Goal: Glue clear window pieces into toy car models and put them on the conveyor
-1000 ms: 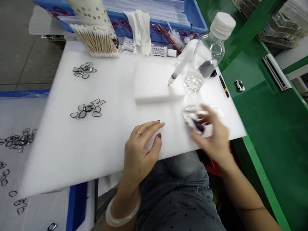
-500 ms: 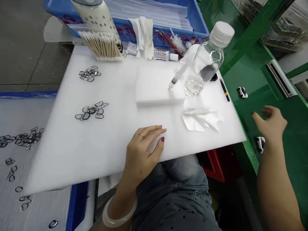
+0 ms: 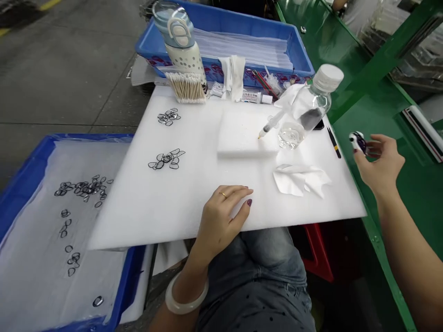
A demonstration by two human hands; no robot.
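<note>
Pinching small white-dark part (image 3: 357, 141), right hand (image 3: 380, 166) hides its far side.

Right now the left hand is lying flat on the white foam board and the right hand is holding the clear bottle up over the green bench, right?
Not quite. In the head view the right hand holds a small black-and-white part in its fingers, not the clear bottle, which stands on the white foam board. The left hand does lie flat there.

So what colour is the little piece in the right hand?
White with a dark purple patch; the small piece is pinched by the right hand, seen in the head view.
</note>
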